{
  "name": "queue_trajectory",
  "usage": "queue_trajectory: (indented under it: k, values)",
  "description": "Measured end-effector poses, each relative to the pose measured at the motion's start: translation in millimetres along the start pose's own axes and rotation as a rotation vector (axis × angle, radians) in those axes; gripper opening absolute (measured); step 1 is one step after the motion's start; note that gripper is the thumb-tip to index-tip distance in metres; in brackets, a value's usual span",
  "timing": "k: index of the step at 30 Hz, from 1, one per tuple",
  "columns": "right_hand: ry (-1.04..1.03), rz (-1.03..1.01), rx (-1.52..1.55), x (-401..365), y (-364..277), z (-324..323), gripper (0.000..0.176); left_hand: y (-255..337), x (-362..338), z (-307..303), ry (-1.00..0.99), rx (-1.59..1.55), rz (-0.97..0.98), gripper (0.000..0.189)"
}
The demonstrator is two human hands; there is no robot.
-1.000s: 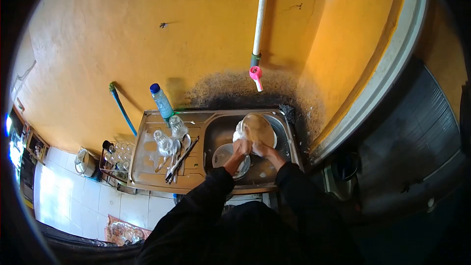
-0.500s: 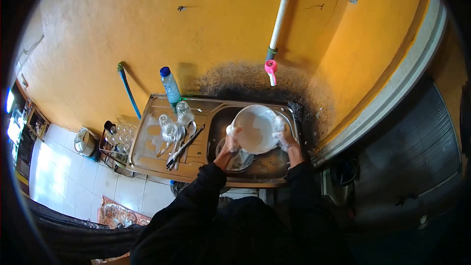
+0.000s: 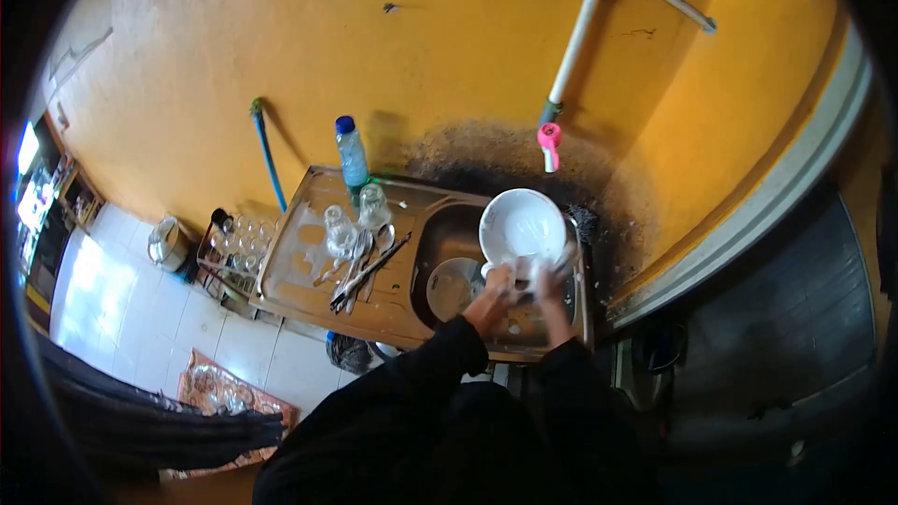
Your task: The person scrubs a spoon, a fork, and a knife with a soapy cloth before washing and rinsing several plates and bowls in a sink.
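A white bowl (image 3: 522,224) is tilted over the right side of the steel sink, its inside facing me. My left hand (image 3: 496,295) is closed at the bowl's lower left edge, gripping it. At the lower right edge my right hand (image 3: 552,288) is soapy and smeared by motion, so its fingers cannot be made out. Below and left of the bowl, a second bowl (image 3: 453,288) lies in the basin. Glasses (image 3: 339,232) and a bunch of spoons (image 3: 360,262) rest on the drainboard (image 3: 304,271).
A blue-capped bottle (image 3: 352,157) stands at the drainboard's back edge. The pink tap (image 3: 549,137) hangs from a wall pipe above the sink. A dark scrubber (image 3: 583,222) sits at the back right corner. Left of the sink is a rack of glasses (image 3: 245,241).
The held bowl has turned, its inside now whiter and tipped toward me. Both hands have come closer together at its lower edge. The whole view has shifted slightly.
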State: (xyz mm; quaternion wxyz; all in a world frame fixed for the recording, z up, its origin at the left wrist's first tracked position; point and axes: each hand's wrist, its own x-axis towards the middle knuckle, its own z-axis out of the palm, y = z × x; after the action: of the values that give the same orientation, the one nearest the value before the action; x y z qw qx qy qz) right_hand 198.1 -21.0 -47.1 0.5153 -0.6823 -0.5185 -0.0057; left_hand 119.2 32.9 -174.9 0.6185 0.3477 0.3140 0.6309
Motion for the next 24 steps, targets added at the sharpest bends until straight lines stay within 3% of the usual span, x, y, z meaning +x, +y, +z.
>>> queue_trajectory:
  k: [1, 2, 3, 4, 6, 7, 8, 9, 10, 12, 13, 14, 16, 17, 18, 20, 21, 22, 24]
  values:
    - [-0.272, 0.373, 0.271, 21, -19, -28, 0.061, -2, 0, -10, -0.238, 0.441, 0.333, 0.019]
    - [-0.620, 0.523, 0.496, 46, 43, -27, 0.053, 54, -2, -4, -0.213, 0.445, 0.317, 0.019]
    - [-0.646, 0.010, 0.238, 56, -21, -58, 0.046, 108, -10, 10, -0.130, 0.428, -0.006, 0.020]
    - [-0.737, 0.390, 0.333, 57, -39, -68, 0.052, 153, -31, 37, -0.056, 0.399, -0.315, 0.021]
    - [-0.118, -0.043, 0.664, 28, -17, -28, 0.055, 98, -32, 51, 0.340, -0.358, -0.342, 0.022]
    - [-0.122, 0.000, 0.590, 6, -28, -26, 0.057, 96, -32, 45, 0.349, -0.359, -0.345, 0.022]
    - [-0.121, 0.040, 0.516, -10, -38, -28, 0.058, 98, -29, 40, 0.292, -0.164, -0.384, 0.022]
    - [0.205, -0.125, 0.213, -5, 21, 8, 0.056, 103, -23, 35, 0.230, 0.026, -0.415, 0.021]
    - [0.198, -0.126, 0.213, 13, 31, -8, 0.056, 105, -19, 28, 0.174, 0.217, -0.448, 0.021]
    - [-0.758, 0.362, 0.491, 43, 18, -55, 0.067, 103, -22, 16, 0.043, 0.609, -0.523, 0.021]
    - [-0.813, 0.481, 0.377, 49, -16, -70, 0.068, 118, -31, 26, -0.053, 0.273, -0.203, 0.021]
    - [-0.808, 0.484, 0.380, 36, -11, -51, 0.068, 127, -38, 43, -0.059, 0.277, -0.205, 0.021]
    - [0.232, 0.161, 0.449, -1, 3, -1, 0.057, 129, -52, 85, 0.304, -0.232, -0.345, 0.024]
    - [0.098, 0.243, 0.534, -8, -35, -15, 0.053, 123, -53, 94, 0.332, -0.417, -0.261, 0.020]
    - [0.106, 0.243, 0.532, 3, -21, -21, 0.053, 120, -47, 83, 0.325, -0.415, -0.264, 0.020]
    - [-0.383, -0.103, 0.400, 26, 15, -40, 0.056, 129, -32, 36, 0.090, 0.303, -0.194, 0.019]
    - [-0.651, 0.041, 0.329, 37, -7, -60, 0.054, 146, -25, 34, -0.092, 0.351, -0.059, 0.024]
    - [-0.631, 0.049, 0.324, 32, -5, -56, 0.054, 141, -25, 36, -0.090, 0.214, -0.028, 0.023]
    - [-0.171, 0.309, 0.408, 10, -9, -30, 0.051, 138, -43, 69, 0.251, -0.118, -0.183, 0.022]
